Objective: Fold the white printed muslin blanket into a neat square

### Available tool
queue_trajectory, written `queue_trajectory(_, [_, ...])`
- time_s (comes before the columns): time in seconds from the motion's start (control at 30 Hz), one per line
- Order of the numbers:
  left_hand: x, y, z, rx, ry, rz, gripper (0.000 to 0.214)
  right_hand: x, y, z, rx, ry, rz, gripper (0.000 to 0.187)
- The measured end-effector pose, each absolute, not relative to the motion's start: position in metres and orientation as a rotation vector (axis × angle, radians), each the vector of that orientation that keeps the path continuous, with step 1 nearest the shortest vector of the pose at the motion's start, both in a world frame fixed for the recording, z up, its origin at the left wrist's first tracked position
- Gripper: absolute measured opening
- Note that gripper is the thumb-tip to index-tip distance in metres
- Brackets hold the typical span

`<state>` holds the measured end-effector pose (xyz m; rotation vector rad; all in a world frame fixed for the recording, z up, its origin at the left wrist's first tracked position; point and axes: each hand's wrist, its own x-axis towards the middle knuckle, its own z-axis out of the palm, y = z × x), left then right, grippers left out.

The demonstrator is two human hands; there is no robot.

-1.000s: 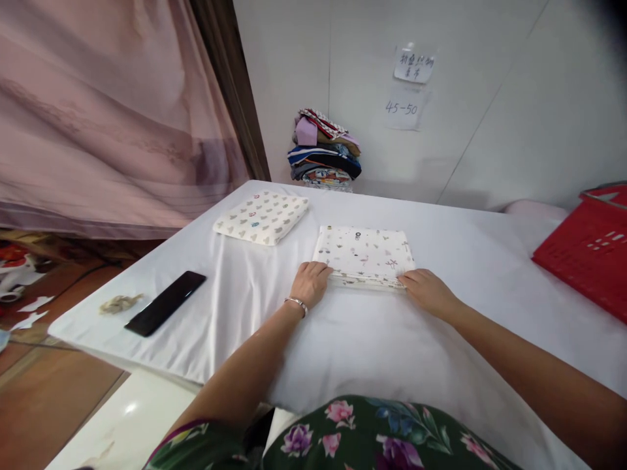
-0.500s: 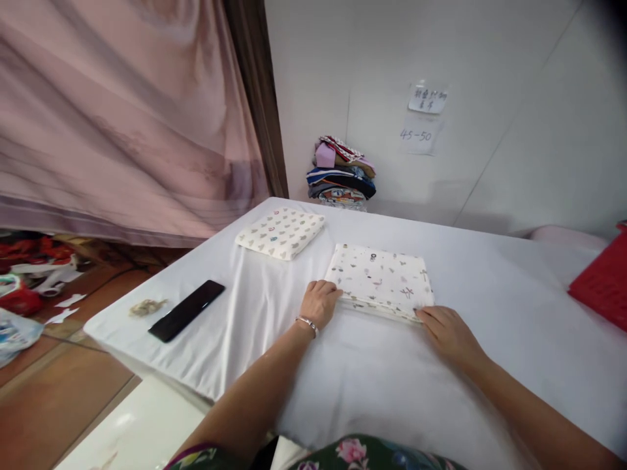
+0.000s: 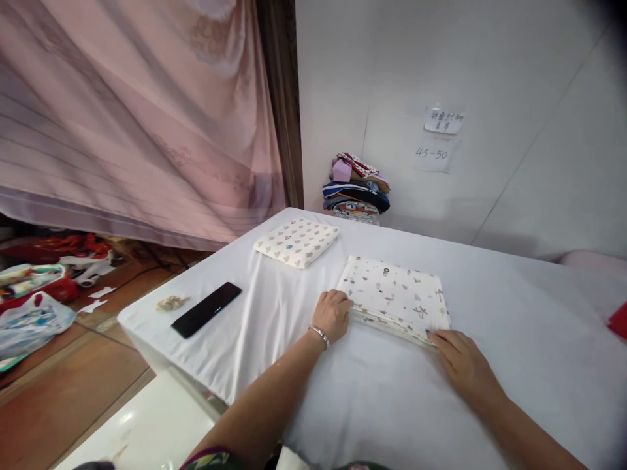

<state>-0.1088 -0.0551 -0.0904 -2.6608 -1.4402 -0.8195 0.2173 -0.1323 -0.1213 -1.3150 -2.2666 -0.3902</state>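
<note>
A folded white cloth (image 3: 394, 292) with small printed figures lies on the white-covered table (image 3: 382, 391) in front of me. My left hand (image 3: 333, 314), with a bracelet at the wrist, grips its near left corner, fingers closed. At the near right corner my right hand (image 3: 458, 352) pinches the cloth's edge between thumb and fingers. Several layers show along the near fold. Farther back to the left rests a second folded cloth (image 3: 297, 243), white with small grey shapes, which neither hand touches.
A black phone (image 3: 206, 309) and a small beige tuft (image 3: 171, 303) lie at the table's left. Behind the table a pile of folded fabrics (image 3: 357, 186) stands against the wall. A pink curtain (image 3: 147, 130) hangs at left; bags (image 3: 34, 320) sit on the floor. Something red (image 3: 618, 321) shows at right.
The whole view has shifted, so things appear farther right and slightly lower. Both hands keep their hold on the near corners of the cloth, which looks nearly unchanged.
</note>
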Motion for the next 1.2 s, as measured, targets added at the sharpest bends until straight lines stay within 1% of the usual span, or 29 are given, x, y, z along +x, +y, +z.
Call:
queue_trajectory(0.13, [-0.083,-0.065,-0.084,-2.785,-1.158,-0.879,0.037,0.219,-0.131,-0.126,-1.274,-2.268,-0.477,0.032])
queue_trajectory(0.23, [-0.057,-0.069,-0.087,-2.825,-1.03,-0.799,0.045,0.221,-0.128,-0.127,-1.235,-2.297,-0.528,0.034])
queue_trajectory(0.33, [-0.043,-0.071,-0.096,-2.858,-1.022,-0.634,0.052,0.224,-0.128,-0.13,-1.196,-2.334,-0.577,0.038])
queue_trajectory(0.47, [-0.047,-0.076,-0.105,-2.88,-1.043,-0.563,0.05,0.232,-0.134,-0.138,-1.197,-2.371,-0.606,0.044])
queue_trajectory(0.57, [-0.052,-0.078,-0.106,-2.887,-1.033,-0.579,0.048,0.233,-0.138,-0.131,-1.277,-2.4,-0.596,0.037])
queue_trajectory(0.63, [-0.052,-0.078,-0.106,-2.896,-1.049,-0.575,0.046,0.227,-0.137,-0.115,-1.361,-2.418,-0.532,0.031])
queue_trajectory(0.7, [-0.05,-0.077,-0.106,-2.903,-1.083,-0.578,0.043,0.217,-0.128,-0.094,-1.407,-2.418,-0.418,0.029])
queue_trajectory(0.8, [-0.048,-0.075,-0.106,-2.922,-1.09,-0.616,0.04,0.195,-0.1,-0.066,-1.354,-2.381,-0.252,0.032])
queue_trajectory(0.87, [-0.048,-0.075,-0.105,-2.941,-1.078,-0.645,0.039,0.181,-0.076,-0.059,-1.336,-2.328,-0.193,0.035])
queue_trajectory(0.97, [-0.05,-0.073,-0.103,-2.966,-1.072,-0.681,0.036,0.166,-0.048,-0.069,-1.436,-2.353,-0.064,0.045])
queue_trajectory(1.07, [-0.054,-0.07,-0.101,-2.97,-1.07,-0.747,0.026,0.157,-0.04,-0.093,-1.62,-2.447,0.132,0.055])
queue_trajectory(1.13, [-0.057,-0.068,-0.099,-2.975,-1.069,-0.792,0.019,0.156,-0.043,-0.105,-1.697,-2.478,0.204,0.057])
queue_trajectory(1.2, [-0.058,-0.067,-0.096,-2.981,-1.087,-0.811,0.022,0.156,-0.046,-0.111,-1.728,-2.482,0.215,0.058])
